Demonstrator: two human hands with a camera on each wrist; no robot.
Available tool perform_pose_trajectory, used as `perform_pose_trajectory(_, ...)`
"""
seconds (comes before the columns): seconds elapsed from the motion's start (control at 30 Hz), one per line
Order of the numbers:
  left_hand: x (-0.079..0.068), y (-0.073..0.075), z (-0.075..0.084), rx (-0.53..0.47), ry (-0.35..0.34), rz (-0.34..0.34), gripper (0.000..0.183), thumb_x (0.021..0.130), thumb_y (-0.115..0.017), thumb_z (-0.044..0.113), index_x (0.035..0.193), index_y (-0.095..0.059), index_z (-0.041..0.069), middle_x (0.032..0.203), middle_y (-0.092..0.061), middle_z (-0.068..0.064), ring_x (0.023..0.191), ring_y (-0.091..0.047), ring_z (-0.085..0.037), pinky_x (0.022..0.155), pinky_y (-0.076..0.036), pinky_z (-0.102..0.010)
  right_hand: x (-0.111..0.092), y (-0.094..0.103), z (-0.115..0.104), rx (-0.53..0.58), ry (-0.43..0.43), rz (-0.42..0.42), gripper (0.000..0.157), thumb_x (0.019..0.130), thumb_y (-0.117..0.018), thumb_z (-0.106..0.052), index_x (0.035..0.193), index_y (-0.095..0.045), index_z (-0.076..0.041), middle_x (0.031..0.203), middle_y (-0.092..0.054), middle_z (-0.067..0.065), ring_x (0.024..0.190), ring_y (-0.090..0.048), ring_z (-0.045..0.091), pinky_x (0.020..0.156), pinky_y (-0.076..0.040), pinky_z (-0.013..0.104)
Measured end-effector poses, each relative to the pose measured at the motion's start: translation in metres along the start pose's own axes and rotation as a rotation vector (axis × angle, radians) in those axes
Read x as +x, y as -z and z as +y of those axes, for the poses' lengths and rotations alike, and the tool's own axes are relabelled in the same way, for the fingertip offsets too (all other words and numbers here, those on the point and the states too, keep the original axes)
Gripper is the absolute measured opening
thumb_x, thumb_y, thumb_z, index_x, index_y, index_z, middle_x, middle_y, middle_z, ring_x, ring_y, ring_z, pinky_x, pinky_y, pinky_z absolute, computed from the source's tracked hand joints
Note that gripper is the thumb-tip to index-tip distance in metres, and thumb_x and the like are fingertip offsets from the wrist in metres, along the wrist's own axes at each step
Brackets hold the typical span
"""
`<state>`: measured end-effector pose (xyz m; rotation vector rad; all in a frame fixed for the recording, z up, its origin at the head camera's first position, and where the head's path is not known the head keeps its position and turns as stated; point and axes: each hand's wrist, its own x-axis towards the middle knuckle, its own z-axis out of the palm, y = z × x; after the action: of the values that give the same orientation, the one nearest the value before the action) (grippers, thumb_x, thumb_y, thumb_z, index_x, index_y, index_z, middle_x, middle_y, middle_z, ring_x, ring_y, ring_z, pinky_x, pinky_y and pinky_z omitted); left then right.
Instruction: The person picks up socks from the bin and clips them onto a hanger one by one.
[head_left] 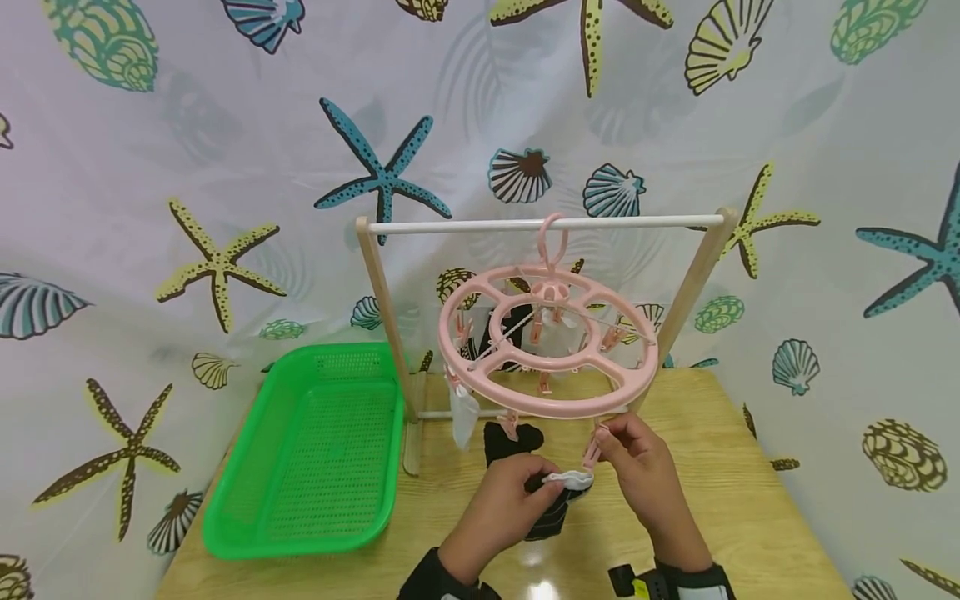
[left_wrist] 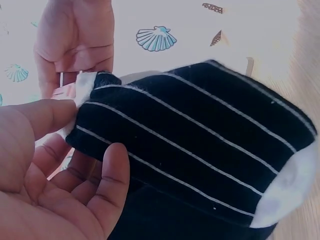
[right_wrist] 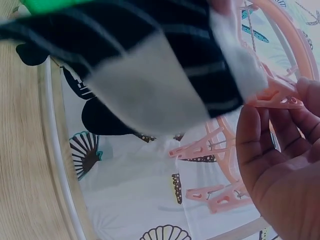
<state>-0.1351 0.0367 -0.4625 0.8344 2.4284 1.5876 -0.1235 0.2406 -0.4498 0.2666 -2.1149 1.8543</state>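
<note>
A black sock with thin white stripes and a white heel and cuff [left_wrist: 190, 145] hangs from my left hand [head_left: 504, 508], whose thumb and fingers pinch it at the cuff. My right hand [head_left: 647, 467] pinches a pink clothespin [right_wrist: 275, 92] between thumb and fingers. The tip of that clothespin is right at the sock's white cuff in the right wrist view. Both hands work below the front right rim of a round pink drying hanger [head_left: 555, 407].
The hanger hooks over a white rod [head_left: 465, 226] on a wooden stand [head_left: 378, 292]. A white cloth piece [head_left: 464, 417] and black socks [head_left: 517, 442] hang from its other clothespins. At the left on the wooden table [head_left: 720, 467] sits a green basket [head_left: 322, 458].
</note>
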Motion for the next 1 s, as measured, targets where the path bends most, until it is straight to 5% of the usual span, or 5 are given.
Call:
perform_pose_trajectory(0.3,0.016,-0.010,0.001,-0.021,-0.071,0.054,0.009,0.095,-0.068,0.016,0.098,-0.076,0.012,0.091,-0.069,0.008,0.082,-0.060,0.000,0.071,-0.050,-0.022,-0.001,-0.002,0.001,0.034,0.042,-0.038,0.009,0.101,-0.051,0.003,0.097,-0.057,0.008,0.079,-0.061,0.010,0.070,-0.062,0.017,0.062,-0.053,0.028)
perform_pose_trajectory(0.53,0.026,-0.011,0.004,-0.044,-0.057,0.085,0.010,0.095,-0.069,0.018,0.099,-0.076,0.013,0.093,-0.071,0.008,0.083,-0.061,0.000,0.071,-0.050,-0.021,-0.001,-0.002,0.002,0.037,0.054,-0.043,0.008,0.101,-0.050,0.005,0.098,-0.056,0.008,0.082,-0.061,0.009,0.071,-0.062,0.017,0.062,-0.052,0.028)
perform_pose_trajectory(1.0,0.020,-0.009,0.002,-0.080,-0.026,0.148,0.013,0.094,-0.070,0.018,0.104,-0.073,0.010,0.100,-0.068,0.002,0.094,-0.063,-0.011,0.071,-0.053,-0.022,-0.001,-0.002,0.005,-0.021,0.027,-0.051,0.019,0.100,-0.054,0.004,0.117,-0.061,0.007,0.098,-0.062,0.007,0.081,-0.061,0.012,0.068,-0.053,0.025)
